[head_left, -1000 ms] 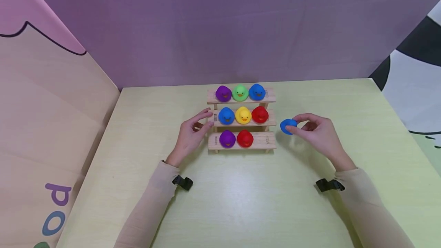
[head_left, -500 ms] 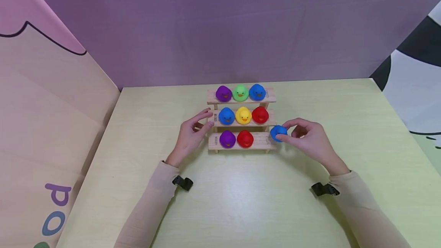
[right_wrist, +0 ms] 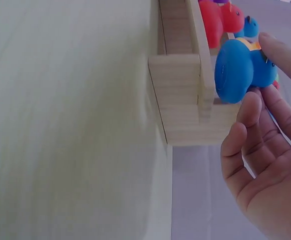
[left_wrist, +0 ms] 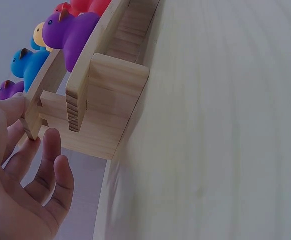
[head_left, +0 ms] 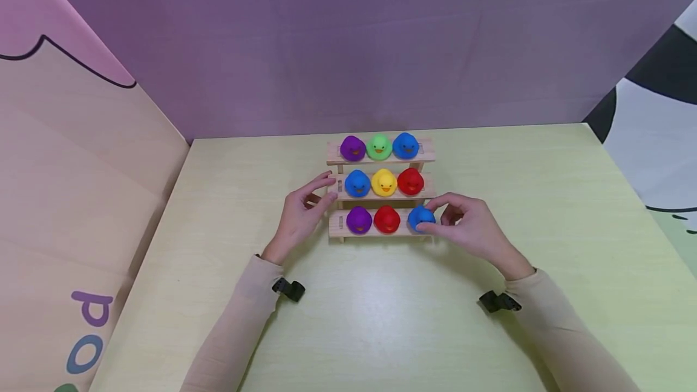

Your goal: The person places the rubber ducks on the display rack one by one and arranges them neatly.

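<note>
My right hand [head_left: 463, 222] pinches a blue toy duck [right_wrist: 240, 70] between thumb and fingers. It holds the duck over the right end of the bottom step of a wooden three-tier rack [head_left: 340, 231]. On that step a purple duck [head_left: 359, 220] and a red duck [head_left: 387, 219] sit to its left. My left hand [head_left: 301, 209] grips the left end of the middle step, thumb on one face and a finger on the other, as the left wrist view shows. That step bears a blue duck [head_left: 357, 183], a yellow duck [head_left: 384, 182] and another red duck [head_left: 411, 181].
On the top step sit a purple duck [head_left: 353, 148], a green duck [head_left: 379, 146] and a blue duck [head_left: 406, 146]. The rack stands near the back edge of a pale wooden table [head_left: 359, 307]. A purple wall panel [head_left: 370, 47] rises behind it.
My right hand has carried the blue duck leftward and toward me, from beside the rack to over the bottom step's right end. The left hand has stayed at the rack's left side.
</note>
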`<state>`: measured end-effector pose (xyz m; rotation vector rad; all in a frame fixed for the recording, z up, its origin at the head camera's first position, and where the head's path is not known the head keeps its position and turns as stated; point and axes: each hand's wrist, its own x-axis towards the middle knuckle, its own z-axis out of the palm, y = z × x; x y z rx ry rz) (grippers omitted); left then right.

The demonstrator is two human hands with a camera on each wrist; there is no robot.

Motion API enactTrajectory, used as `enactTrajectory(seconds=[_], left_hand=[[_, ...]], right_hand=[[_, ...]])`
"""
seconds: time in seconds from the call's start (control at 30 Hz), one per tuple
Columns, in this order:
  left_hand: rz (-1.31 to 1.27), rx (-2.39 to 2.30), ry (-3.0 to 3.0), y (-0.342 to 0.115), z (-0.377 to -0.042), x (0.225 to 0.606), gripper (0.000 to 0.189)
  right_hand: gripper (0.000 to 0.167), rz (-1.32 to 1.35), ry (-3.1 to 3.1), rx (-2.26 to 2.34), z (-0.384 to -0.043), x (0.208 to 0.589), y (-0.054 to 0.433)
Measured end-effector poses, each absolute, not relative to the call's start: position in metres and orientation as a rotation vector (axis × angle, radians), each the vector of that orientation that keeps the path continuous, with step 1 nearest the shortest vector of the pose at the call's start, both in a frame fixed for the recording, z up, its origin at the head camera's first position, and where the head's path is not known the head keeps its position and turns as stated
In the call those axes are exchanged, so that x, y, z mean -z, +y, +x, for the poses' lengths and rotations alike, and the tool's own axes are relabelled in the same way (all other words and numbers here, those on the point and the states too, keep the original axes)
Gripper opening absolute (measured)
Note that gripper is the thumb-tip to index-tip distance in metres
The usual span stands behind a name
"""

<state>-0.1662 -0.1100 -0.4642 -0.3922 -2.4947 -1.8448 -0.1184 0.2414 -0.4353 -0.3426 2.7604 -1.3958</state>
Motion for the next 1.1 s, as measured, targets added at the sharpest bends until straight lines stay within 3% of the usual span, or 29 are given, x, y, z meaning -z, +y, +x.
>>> enactTrajectory(seconds=[1.1], left_hand=[[-0.376, 1.847, -2.496, -0.109, -0.166, 0.463, 0.035]], right_hand=[[0.038, -0.582, 2.825, 1.388, -0.121, 0.447, 0.226]])
